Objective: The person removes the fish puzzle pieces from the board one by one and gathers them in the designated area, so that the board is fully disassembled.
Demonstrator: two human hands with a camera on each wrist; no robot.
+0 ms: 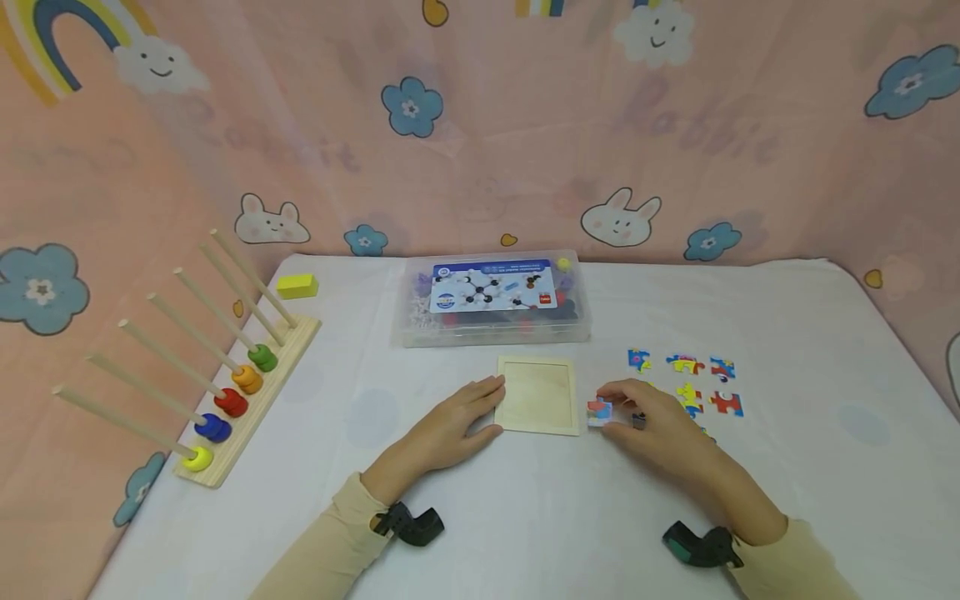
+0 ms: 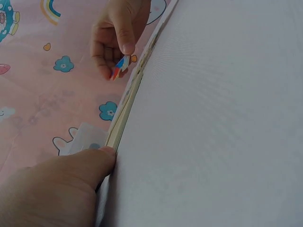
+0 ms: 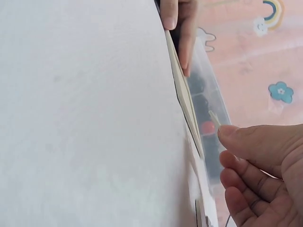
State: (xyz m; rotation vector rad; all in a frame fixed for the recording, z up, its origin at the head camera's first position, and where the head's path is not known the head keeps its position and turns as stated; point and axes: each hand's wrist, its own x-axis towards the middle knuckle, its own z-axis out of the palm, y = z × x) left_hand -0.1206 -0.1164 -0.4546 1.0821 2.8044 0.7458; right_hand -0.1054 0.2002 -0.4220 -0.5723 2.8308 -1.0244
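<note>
A square wooden puzzle tray (image 1: 536, 396) with a raised rim lies on the white table. My left hand (image 1: 457, 421) touches its left edge with fingers and thumb, the fingers fairly straight. Just right of the tray, my right hand (image 1: 660, 421) pinches a small jigsaw piece (image 1: 599, 411), coloured red and blue, between thumb and fingers. In the right wrist view the piece (image 3: 214, 119) appears edge-on, held above the table. Several loose jigsaw pieces (image 1: 726, 404) in red, yellow and blue lie beyond and beside the right hand, which hides some of them.
A clear plastic case (image 1: 495, 332) with a molecule label stands behind the tray. On the left is a wooden peg stand (image 1: 251, 408) with tall rods and coloured beads. A yellow block (image 1: 297, 287) sits at the back left. A patterned pink cloth (image 1: 487, 167) hangs behind the table.
</note>
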